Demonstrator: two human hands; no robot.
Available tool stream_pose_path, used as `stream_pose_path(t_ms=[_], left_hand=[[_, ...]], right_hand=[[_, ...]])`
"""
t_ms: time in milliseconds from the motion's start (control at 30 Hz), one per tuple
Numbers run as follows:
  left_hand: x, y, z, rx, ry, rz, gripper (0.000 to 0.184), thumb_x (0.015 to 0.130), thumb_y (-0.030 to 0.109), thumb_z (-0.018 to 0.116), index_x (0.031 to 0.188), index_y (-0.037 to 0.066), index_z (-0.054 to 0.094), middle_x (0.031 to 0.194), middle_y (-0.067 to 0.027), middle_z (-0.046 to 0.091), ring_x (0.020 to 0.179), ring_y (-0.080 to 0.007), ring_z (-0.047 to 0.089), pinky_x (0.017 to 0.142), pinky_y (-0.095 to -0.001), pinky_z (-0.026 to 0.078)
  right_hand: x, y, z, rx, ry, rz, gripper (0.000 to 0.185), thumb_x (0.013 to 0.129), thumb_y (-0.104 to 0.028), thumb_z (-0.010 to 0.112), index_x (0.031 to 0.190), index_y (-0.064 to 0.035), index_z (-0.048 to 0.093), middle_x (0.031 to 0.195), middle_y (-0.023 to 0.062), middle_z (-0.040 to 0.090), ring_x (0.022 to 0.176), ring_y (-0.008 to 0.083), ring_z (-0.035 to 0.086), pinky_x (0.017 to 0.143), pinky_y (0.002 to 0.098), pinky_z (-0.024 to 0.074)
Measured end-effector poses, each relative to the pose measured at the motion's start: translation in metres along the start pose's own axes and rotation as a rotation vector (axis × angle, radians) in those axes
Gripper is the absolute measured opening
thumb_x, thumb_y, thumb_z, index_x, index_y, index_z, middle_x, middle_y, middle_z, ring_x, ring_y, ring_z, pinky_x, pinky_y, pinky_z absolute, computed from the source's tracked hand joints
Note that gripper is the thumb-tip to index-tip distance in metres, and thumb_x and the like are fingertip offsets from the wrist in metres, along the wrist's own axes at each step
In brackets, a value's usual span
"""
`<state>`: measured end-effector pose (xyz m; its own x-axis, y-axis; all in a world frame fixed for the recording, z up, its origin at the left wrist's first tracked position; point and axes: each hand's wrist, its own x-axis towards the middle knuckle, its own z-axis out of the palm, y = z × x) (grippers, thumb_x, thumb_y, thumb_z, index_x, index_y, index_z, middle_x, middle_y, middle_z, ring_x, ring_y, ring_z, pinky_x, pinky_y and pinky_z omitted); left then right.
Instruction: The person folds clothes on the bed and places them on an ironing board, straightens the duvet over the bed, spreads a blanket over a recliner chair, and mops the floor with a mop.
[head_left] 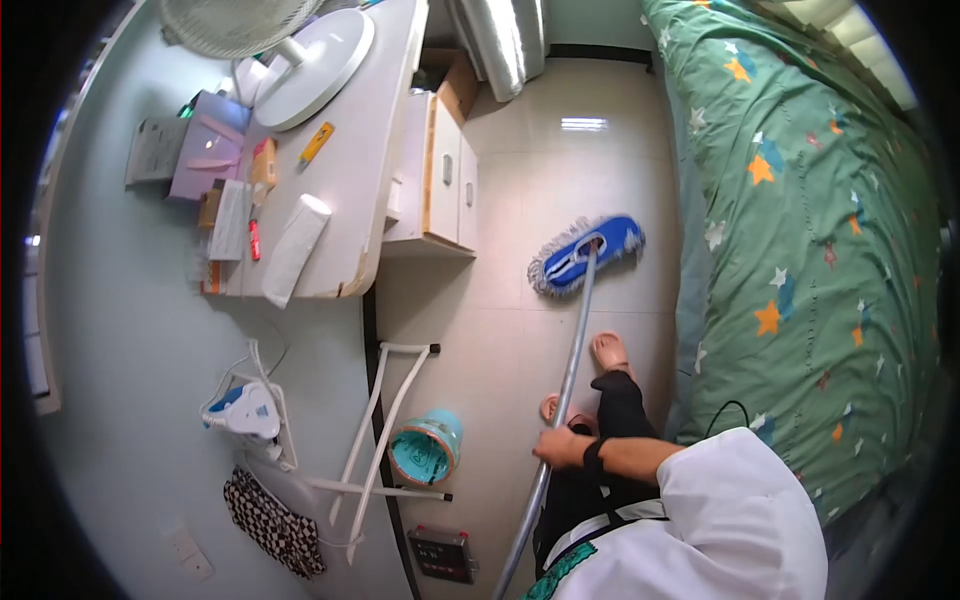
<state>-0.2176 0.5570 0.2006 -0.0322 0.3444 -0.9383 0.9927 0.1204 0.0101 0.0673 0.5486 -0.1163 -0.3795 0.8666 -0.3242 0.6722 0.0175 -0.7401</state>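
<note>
My right hand [560, 447] is closed round the metal pole of a mop, with a dark band on the wrist and a white sleeve above it. The pole [578, 355] runs from the bottom edge up to a blue mop head [588, 255] with a grey fringe, which lies flat on the tiled floor [500, 285]. The mop head is ahead of my feet, between the cabinet and the bed. My left hand does not show.
A bed [800, 250] with a green star-patterned cover runs along the right. At left are a desk [345, 200] with a fan [315, 70], a white cabinet [445, 180], a folding stand [385, 430], a teal bin [425, 450], a dark box [440, 555] and an iron [245, 412].
</note>
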Motion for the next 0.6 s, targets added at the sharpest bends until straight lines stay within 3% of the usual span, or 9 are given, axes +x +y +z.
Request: stream_pose_path(t_ms=[67, 200, 267, 367, 433, 600], left_hand=[[0.025, 0.025, 0.001, 0.002, -0.012, 0.083, 0.033, 0.073, 0.025, 0.058, 0.095, 0.003, 0.052, 0.073, -0.0210, 0.057, 0.067, -0.0384, 0.053, 0.060, -0.0440, 0.042], [0.105, 0.114, 0.003, 0.022, 0.066, 0.308, 0.032, 0.073, 0.025, 0.058, 0.095, 0.003, 0.052, 0.073, -0.0216, 0.056, 0.067, -0.0387, 0.053, 0.060, -0.0445, 0.042], [0.157, 0.193, -0.001, 0.086, 0.186, 0.282, 0.028, 0.067, 0.028, 0.061, 0.073, 0.002, 0.053, 0.061, -0.0196, 0.056, 0.061, -0.0390, 0.055, 0.056, -0.0448, 0.044], [0.211, 0.318, -0.014, 0.149, 0.225, 0.381, 0.028, 0.067, 0.027, 0.061, 0.074, 0.002, 0.054, 0.063, -0.0200, 0.056, 0.062, -0.0383, 0.055, 0.057, -0.0447, 0.044], [0.238, 0.388, -0.012, 0.168, 0.212, 0.433, 0.028, 0.066, 0.026, 0.061, 0.078, 0.001, 0.054, 0.065, -0.0206, 0.056, 0.063, -0.0383, 0.055, 0.058, -0.0443, 0.044], [0.244, 0.434, -0.026, 0.165, 0.152, 0.477, 0.029, 0.065, 0.024, 0.061, 0.083, 0.002, 0.053, 0.065, -0.0215, 0.056, 0.063, -0.0395, 0.054, 0.057, -0.0453, 0.044]], right_hand=[[0.014, 0.058, -0.013, -0.101, 0.113, 0.128, 0.007, 0.066, -0.014, 0.054, 0.069, -0.0091, 0.059, 0.068, 0.0077, 0.057, 0.078, 0.0254, 0.055, 0.060, 0.0385, 0.0469], [0.016, 0.132, -0.138, -0.293, 0.092, 0.170, 0.007, 0.068, -0.015, 0.053, 0.072, -0.0142, 0.060, 0.075, 0.0006, 0.057, 0.083, 0.0202, 0.053, 0.059, 0.0363, 0.0465], [0.020, 0.199, -0.183, -0.370, 0.143, 0.246, 0.008, 0.069, -0.014, 0.052, 0.072, -0.0143, 0.060, 0.078, 0.0007, 0.057, 0.087, 0.0197, 0.051, 0.058, 0.0362, 0.0467], [0.025, 0.310, -0.245, -0.358, 0.183, 0.501, 0.011, 0.067, -0.007, 0.054, 0.076, -0.0113, 0.059, 0.082, 0.0041, 0.055, 0.090, 0.0217, 0.050, 0.061, 0.0350, 0.0487], [0.004, 0.370, -0.289, -0.346, 0.261, 0.421, 0.010, 0.066, -0.004, 0.054, 0.073, -0.0104, 0.057, 0.083, 0.0042, 0.054, 0.090, 0.0228, 0.048, 0.061, 0.0335, 0.0495], [-0.033, 0.388, -0.316, -0.218, 0.390, 0.446, 0.009, 0.063, -0.002, 0.055, 0.068, -0.0092, 0.054, 0.078, 0.0046, 0.050, 0.086, 0.0237, 0.047, 0.060, 0.0334, 0.0490]])
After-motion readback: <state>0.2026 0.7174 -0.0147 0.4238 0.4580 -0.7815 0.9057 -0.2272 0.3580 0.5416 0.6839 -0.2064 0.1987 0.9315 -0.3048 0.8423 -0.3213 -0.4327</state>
